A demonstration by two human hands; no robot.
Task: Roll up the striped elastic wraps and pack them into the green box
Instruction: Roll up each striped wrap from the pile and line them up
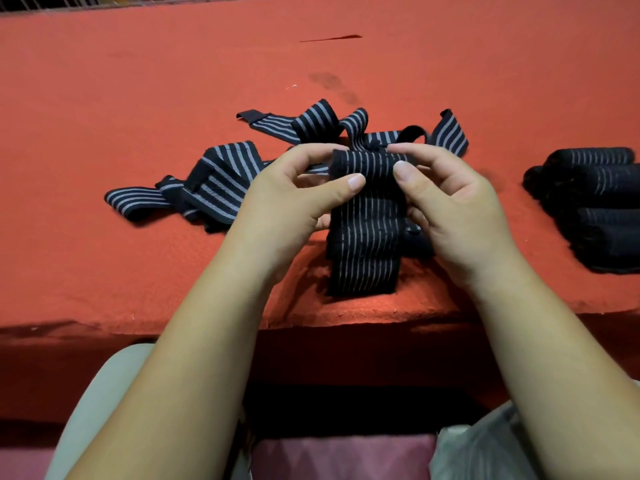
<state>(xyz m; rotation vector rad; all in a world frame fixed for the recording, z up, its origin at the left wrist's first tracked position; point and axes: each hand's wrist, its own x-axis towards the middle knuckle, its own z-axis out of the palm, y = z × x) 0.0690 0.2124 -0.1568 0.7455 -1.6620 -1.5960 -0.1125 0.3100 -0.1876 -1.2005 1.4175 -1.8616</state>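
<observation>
A black elastic wrap with thin grey stripes (363,237) is held above the table's front edge, its top end turned over into a small roll. My left hand (294,195) pinches the roll's left end between thumb and fingers. My right hand (446,199) pinches its right end the same way. The wrap's loose tail hangs down toward the table edge. Behind my hands lies a tangle of unrolled striped wraps (221,181). Several finished rolls (595,202) are stacked at the right. No green box is in view.
The table is covered in red cloth (138,98), with its front edge just below the hanging tail. A dark slit (332,38) shows in the cloth at the back. My knees and a pink cushion (343,459) are under the table edge.
</observation>
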